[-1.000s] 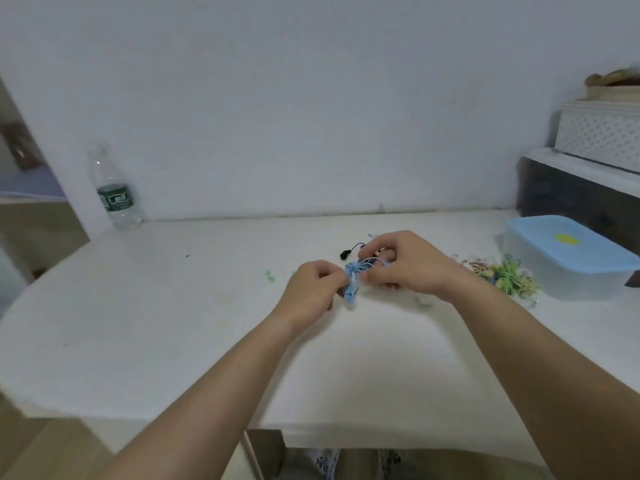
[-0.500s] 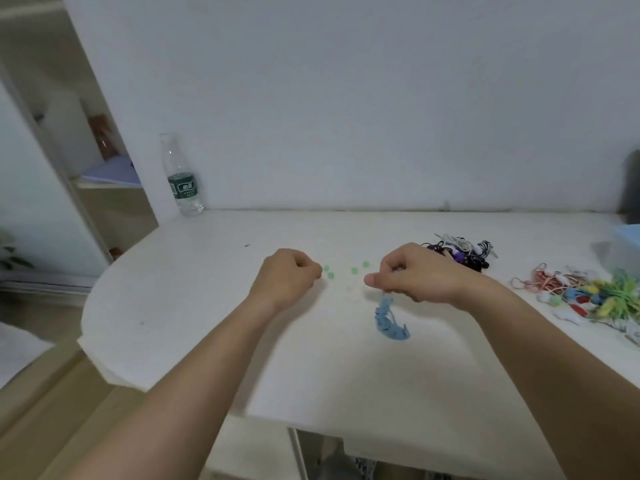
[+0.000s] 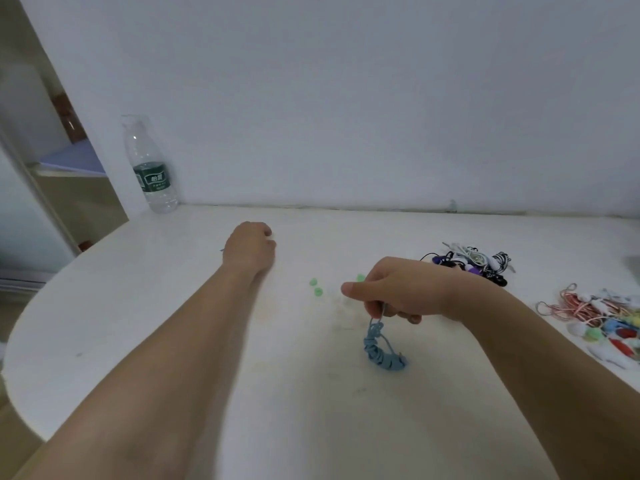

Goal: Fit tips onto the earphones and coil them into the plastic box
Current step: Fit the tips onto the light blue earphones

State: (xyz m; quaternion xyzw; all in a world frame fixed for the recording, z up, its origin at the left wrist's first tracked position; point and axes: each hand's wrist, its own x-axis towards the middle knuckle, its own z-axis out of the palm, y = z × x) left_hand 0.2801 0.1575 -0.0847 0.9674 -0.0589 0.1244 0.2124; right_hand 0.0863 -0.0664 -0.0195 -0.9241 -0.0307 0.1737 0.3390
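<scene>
White tabletop (image 3: 138, 306) under a pale blue-grey wall (image 3: 346, 98). Lower centre: a sky-blue earphone cord (image 3: 381, 355). Above it, toward the left: small mint-green ear tips (image 3: 313, 282). Upper left: a clear bottle (image 3: 152, 174) with a dark green label and white print. Right of centre: a tangle of earphones (image 3: 471, 261) in black, white and purple, one cord striped black and white. Right edge: a heap of earphones (image 3: 595, 313) with pink-and-white cords and yellow, blue, green and red buds.
</scene>
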